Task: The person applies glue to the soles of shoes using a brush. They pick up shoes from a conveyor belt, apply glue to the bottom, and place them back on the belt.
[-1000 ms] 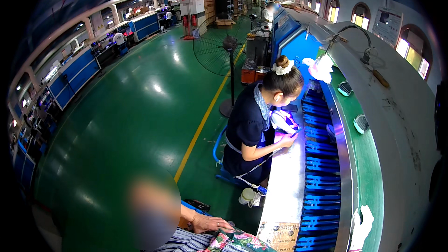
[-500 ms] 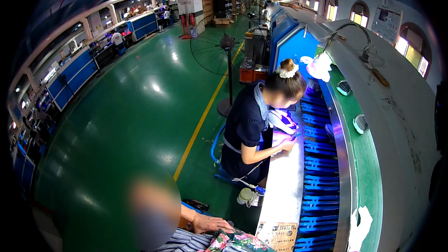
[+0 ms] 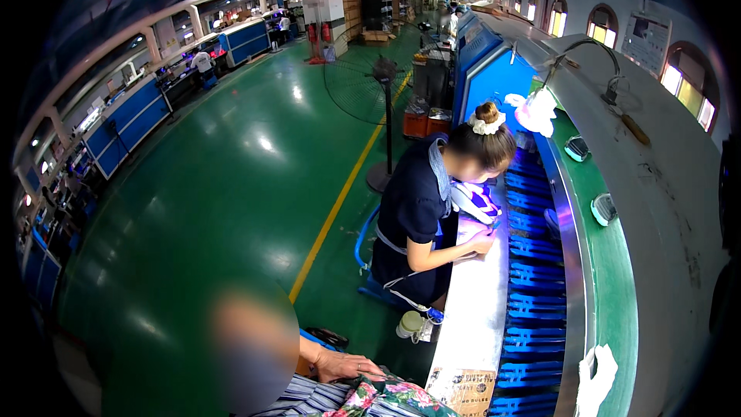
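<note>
My left hand [image 3: 349,366], bare with a ring on one finger, lies flat on floral cloth [image 3: 386,398] over a striped garment [image 3: 297,400]. It holds nothing, and its fingers are stretched out. A blurred patch hides the arm behind it. My right hand is out of view. Beside the lap runs a shiny metal worktop [image 3: 471,301], with a printed brown cardboard sheet [image 3: 461,390] on its near end. A seated co-worker [image 3: 413,208] bends over a white shoe-like item [image 3: 472,201] under purple light. That person's hand [image 3: 482,242] grips something small and dark.
A conveyor with blue racks [image 3: 532,301] runs alongside the worktop. On the green ledge [image 3: 617,286] lie two dark pads [image 3: 604,210] and a white glove-like thing [image 3: 597,382]. A lamp [image 3: 536,112] hangs over it. A standing fan [image 3: 384,69] and white jar [image 3: 409,324] are leftward.
The view has shifted slightly, so the scene sits a little farther right. My left hand stays resting on the cloth. The co-worker still leans over the white item.
</note>
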{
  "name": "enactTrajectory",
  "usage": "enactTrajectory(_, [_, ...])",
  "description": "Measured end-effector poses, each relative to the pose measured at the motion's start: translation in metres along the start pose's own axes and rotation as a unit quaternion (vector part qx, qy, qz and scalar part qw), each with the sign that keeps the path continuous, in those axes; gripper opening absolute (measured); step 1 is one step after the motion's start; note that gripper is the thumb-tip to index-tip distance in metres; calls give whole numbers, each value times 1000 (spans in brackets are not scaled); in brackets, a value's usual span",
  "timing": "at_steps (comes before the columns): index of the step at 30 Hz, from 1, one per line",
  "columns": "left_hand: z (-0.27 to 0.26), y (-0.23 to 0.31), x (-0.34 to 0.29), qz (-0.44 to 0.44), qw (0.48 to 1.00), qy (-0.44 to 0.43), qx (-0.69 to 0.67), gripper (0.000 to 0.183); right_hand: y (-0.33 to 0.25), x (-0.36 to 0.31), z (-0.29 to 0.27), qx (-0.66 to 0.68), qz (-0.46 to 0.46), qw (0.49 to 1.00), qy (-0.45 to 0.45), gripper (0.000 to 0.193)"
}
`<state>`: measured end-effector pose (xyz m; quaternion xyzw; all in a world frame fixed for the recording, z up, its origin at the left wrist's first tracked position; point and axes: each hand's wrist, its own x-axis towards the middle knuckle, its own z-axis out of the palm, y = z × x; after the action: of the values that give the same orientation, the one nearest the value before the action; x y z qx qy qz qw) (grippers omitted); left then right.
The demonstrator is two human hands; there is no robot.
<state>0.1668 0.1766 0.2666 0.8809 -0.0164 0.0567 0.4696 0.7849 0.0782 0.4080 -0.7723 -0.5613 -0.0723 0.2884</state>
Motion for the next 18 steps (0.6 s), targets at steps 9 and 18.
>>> enactTrajectory(9, [3,15,-16,-44,999,-1,-20,123,-6,15,3,324,185,928,15,40])
enactTrajectory(18, [0,7,-12,-17,999,-9,-29,120,-15,19,-13,202,173,964,2,34])
